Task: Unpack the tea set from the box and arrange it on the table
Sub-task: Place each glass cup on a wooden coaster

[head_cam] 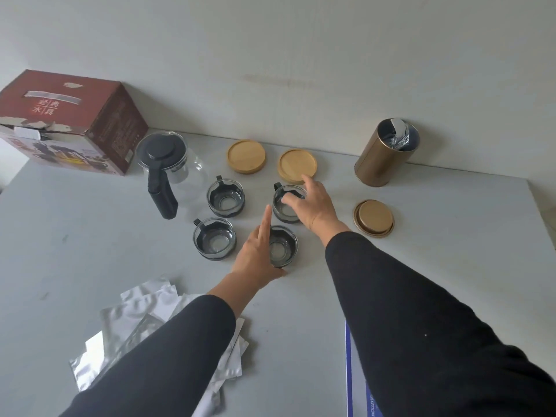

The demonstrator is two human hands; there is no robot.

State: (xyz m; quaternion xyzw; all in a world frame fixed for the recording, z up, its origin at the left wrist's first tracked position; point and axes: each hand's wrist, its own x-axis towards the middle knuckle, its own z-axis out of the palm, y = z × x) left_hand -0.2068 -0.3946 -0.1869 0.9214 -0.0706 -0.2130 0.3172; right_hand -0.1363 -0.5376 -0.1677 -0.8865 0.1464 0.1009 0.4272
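Box (114, 124) print reads perhaps 水具; left hand (255, 254) curls round near cup (285, 246), right hand (314, 207) grips far cup (280, 209).

- Your box (75, 115) is dark red with pale characters on top.
- Your teapot (168, 164) is clear glass, and its top and handle are black.
- Your cups (225, 200) are clear glass in black holders.
- Coasters (246, 156): pale tan wood.
- Canister (382, 158) and lid (374, 217): gold.
- Packets (132, 314): silver.
- Table (75, 236): pale grey.
- Your sleeves (421, 326): black.
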